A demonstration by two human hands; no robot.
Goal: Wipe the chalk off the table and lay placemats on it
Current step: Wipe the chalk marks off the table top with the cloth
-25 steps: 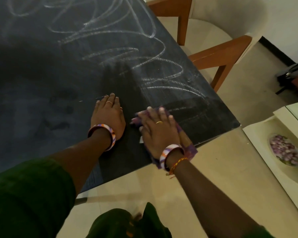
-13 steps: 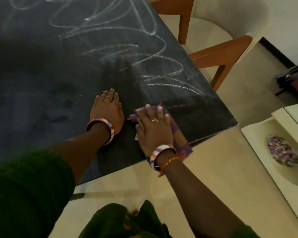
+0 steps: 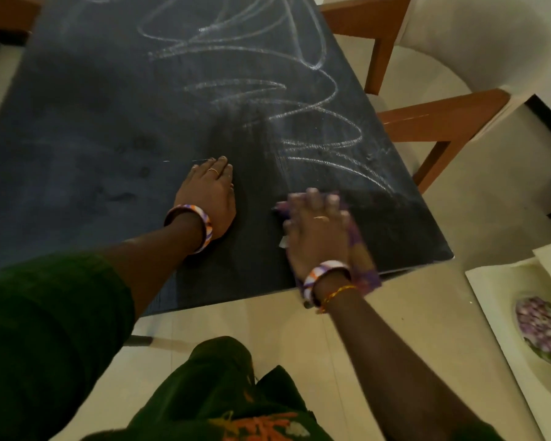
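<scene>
1. The desk (image 3: 93, 122) has a dark, slate-looking top, kind of blotchy on the left side with some darker smudges.
2. White chalk scribbles (image 3: 268, 90) loop across the far and right part of the top, running down toward the near right corner. The patch right in front of the hands looks smeared and mostly dark.
3. Left hand (image 3: 207, 195) lies flat on the desk, palm down, fingers straight and close together, holding nothing.
4. Right hand (image 3: 318, 233) is spread flat on top of a purple cloth (image 3: 363, 268), pressing it onto the desk near the right front corner. It's motion-blurred, so the details are fuzzy.
5. The cloth pokes out past the fingertips and trails back over the near edge by the wrist.
6. Room stuff: pale tile floor (image 3: 268, 338), a wooden chair with a cream seat (image 3: 427, 84) at the right side of the desk, and a white surface at lower right with a bowl of purplish bits (image 3: 538, 329).
</scene>
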